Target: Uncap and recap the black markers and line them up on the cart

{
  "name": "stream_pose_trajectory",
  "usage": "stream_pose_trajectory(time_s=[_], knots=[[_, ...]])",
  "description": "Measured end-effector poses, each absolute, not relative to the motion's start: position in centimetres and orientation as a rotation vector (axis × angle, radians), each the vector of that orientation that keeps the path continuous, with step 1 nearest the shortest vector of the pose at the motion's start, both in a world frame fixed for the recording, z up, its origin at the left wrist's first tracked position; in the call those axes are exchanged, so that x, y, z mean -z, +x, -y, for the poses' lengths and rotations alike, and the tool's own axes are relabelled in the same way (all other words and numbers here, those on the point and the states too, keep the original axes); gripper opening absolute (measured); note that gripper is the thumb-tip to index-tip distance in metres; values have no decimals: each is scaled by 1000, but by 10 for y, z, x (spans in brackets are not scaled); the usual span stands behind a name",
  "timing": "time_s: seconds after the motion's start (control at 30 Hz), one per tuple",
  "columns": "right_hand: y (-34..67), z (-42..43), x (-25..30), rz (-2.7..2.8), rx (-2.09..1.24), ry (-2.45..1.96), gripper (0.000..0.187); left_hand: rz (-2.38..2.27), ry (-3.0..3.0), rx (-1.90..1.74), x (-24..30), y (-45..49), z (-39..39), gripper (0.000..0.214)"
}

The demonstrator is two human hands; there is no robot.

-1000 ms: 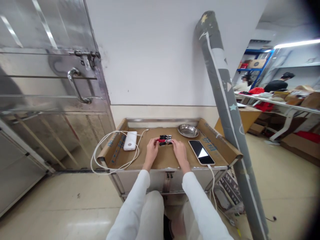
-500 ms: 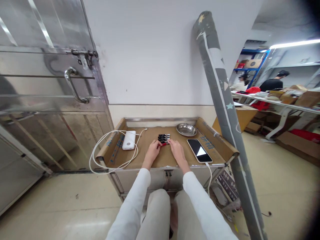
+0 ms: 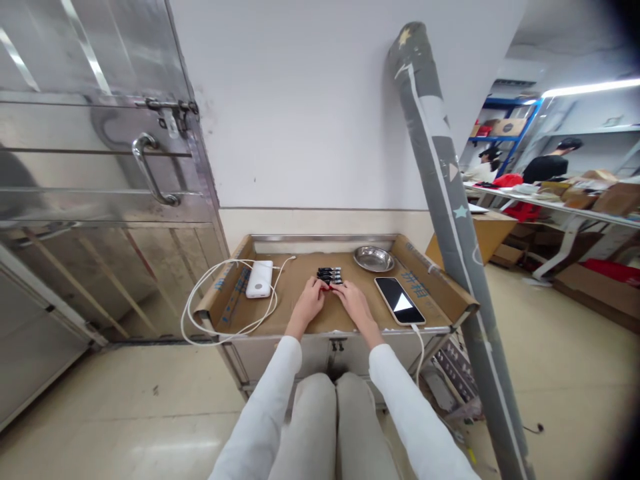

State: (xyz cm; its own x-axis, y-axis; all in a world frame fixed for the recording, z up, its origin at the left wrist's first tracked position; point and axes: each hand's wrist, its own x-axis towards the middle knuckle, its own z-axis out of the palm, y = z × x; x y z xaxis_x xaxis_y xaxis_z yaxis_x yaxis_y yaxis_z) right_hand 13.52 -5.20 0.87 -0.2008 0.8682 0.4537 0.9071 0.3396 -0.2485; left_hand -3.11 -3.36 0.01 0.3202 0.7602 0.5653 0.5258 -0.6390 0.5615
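Several small black stick-like pieces with pale right ends [image 3: 329, 273] lie side by side in a stack-like row on the cardboard-covered cabinet top [image 3: 285, 313]. At the near side of this row, a small red stick-like piece [image 3: 329, 285] shows between my hands, mostly covered by fingers. My left hand [image 3: 311, 300] is closed at its left end, fingertips together. My right hand [image 3: 352, 300] is closed at its right end, touching from the other side. The exact kind of these pieces is too small to make out.
A white power bank [image 3: 259, 279] with a looped white cable [image 3: 187, 307] lies left. A phone [image 3: 399, 301] on a cable and a round metal dish [image 3: 374, 259] are right. Raised cardboard-wrapped sides edge the top. A grey roll [image 3: 450, 200] leans right; people sit beyond.
My fingertips have come closer together over the red piece, covering more of it. The right hand has shifted slightly left and nearer. My knees have moved together.
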Motion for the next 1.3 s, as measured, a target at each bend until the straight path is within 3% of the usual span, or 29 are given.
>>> stream_pose_trajectory(time_s=[0.17, 0.43, 0.67, 1.3], knots=[[137, 49, -5, 2037, -114, -1434, 30, -1112, 2281, -1110, 3, -27, 30, 8], [141, 43, 3, 1952, -252, -1340, 28, -1205, 2296, -1083, 4, -24, 27, 9], [137, 48, -2, 1901, -141, -1396, 25, -1225, 2324, -1031, 6, -18, 25, 4], [135, 54, -8, 1920, -4, -1611, 27, -1489, 2302, -1084, 3, -22, 29, 14]])
